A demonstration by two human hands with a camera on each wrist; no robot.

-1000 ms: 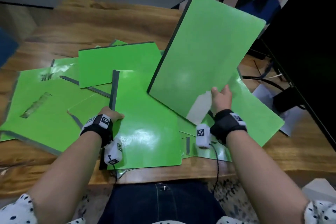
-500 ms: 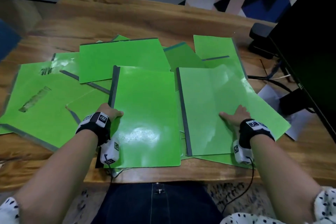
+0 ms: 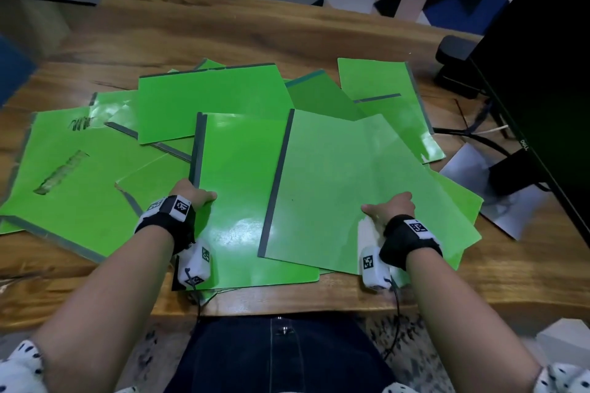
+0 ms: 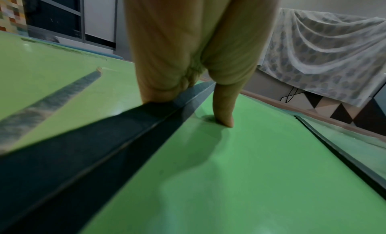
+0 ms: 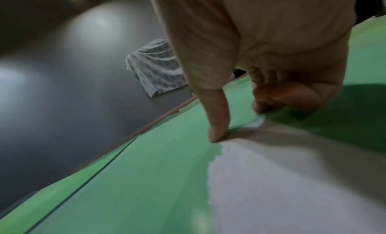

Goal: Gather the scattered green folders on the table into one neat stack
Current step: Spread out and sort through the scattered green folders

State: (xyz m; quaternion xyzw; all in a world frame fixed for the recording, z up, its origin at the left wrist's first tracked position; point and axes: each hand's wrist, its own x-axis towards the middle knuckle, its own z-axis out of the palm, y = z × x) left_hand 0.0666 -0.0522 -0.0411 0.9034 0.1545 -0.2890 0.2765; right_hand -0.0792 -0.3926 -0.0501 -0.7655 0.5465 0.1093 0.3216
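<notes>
Wooden table with a live edge, brown and grained, carries a loose spread of glossy green card folders with dark grey spine strips; beyond it a grey wall panel and a patterned wall in pink, blue and black. Left hand grips the left, spine edge of the glossy green folder nearest the body: in the left wrist view the thumb presses down on the green cover just right of the spine while the other fingers curl over the dark strip, so the hand is closed round that edge. Right hand rests on the paler matte green folder with a dark spine, near its lower right part; thumb tip is planted at the border of a grey-white patch where the green coating is torn away, other fingers bent with tips on the cover. Whether those fingers hook an edge I cannot tell. This matte folder lies tilted, its spine overlapping the right margin of the folder under the left hand. Left of the left-hand grip: a large scuffed green folder. Beyond both grips: further green folders fanned at mixed angles. Right of the right-hand grip: black monitor on a stand, silver base plate, dark cables.
</notes>
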